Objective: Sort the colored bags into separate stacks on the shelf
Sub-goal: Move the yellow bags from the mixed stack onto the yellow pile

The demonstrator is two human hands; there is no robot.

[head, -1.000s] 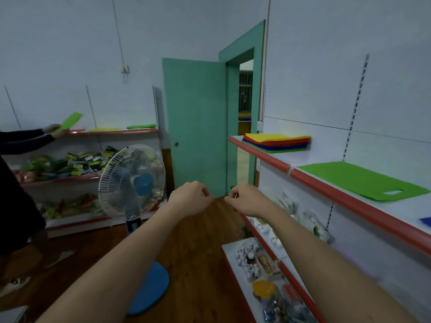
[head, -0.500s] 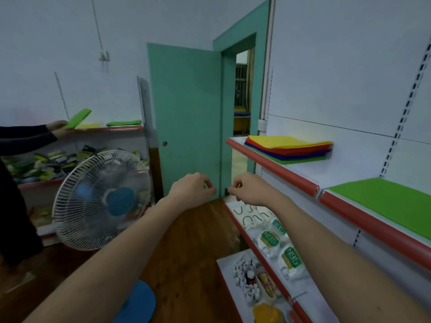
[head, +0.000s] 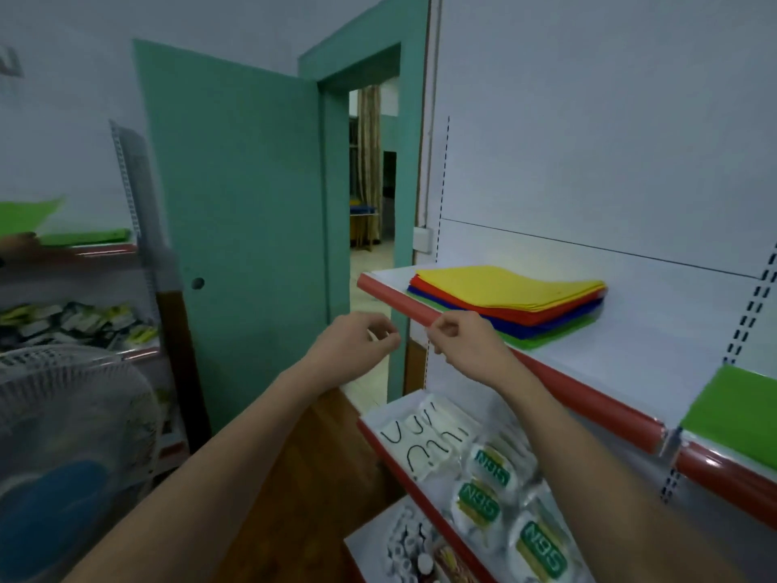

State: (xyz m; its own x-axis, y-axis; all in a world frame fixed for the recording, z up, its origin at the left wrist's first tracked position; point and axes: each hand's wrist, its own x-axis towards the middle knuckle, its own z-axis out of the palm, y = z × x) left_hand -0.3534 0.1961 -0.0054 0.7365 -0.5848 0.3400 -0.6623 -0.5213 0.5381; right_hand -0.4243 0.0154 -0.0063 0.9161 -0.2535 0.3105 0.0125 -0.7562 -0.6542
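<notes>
A mixed stack of colored bags (head: 508, 302) lies on the white shelf (head: 639, 355) with a red front rim: yellow on top, then red, blue and green. A separate green bag (head: 740, 418) lies flat further right on the same shelf. My left hand (head: 351, 345) hangs in the air in front of the shelf's left end, fingers curled, holding nothing. My right hand (head: 464, 340) is beside the red rim, just in front of the stack, fingers curled and empty. Neither hand touches the bags.
A teal door (head: 235, 229) stands open at the left of the shelf. A standing fan (head: 63, 456) is at the lower left. A lower shelf (head: 378, 418) holds packets of masks and small bottles. Another person's hand (head: 17, 241) holds a green bag over a far shelf.
The view has moved closer to the shelf and the stack of bags. Both hands have risen toward the stack's front edge, still empty with curled fingers.
</notes>
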